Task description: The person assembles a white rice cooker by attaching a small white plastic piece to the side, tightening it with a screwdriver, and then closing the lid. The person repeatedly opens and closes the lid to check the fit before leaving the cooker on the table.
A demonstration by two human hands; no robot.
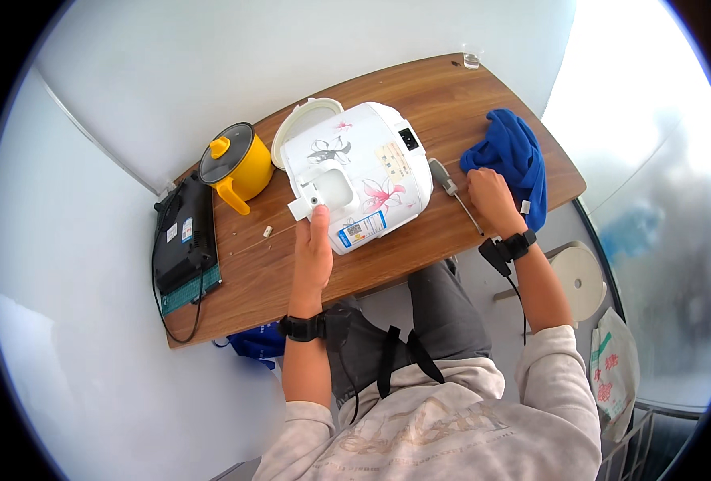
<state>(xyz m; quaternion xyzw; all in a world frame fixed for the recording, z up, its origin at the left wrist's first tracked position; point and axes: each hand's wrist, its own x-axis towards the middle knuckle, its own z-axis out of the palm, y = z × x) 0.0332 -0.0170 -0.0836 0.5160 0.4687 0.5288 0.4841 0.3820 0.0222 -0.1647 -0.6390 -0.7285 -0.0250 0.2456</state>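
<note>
A white rice cooker [371, 172] with a flower pattern lies on its side in the middle of the wooden table. My left hand [314, 252] grips its near left edge, thumb on the white tab beside the recess; the other fingers are mostly hidden. My right hand [490, 196] is closed at the left edge of a crumpled blue cloth [520, 156]; whatever its curled fingers hold is hidden. Between this hand and the cooker lies a screwdriver [456, 192] with a grey handle. A cream round lid part [303, 120] sits behind the cooker.
To the left stands a yellow pot [243, 168] with a dark lid. A black appliance [185, 232] with a cable rests on a green mat [181, 295]. Small white bits [268, 232] lie near the cooker. A clear cup [471, 60] stands at the far corner; a stool [576, 282] is below right.
</note>
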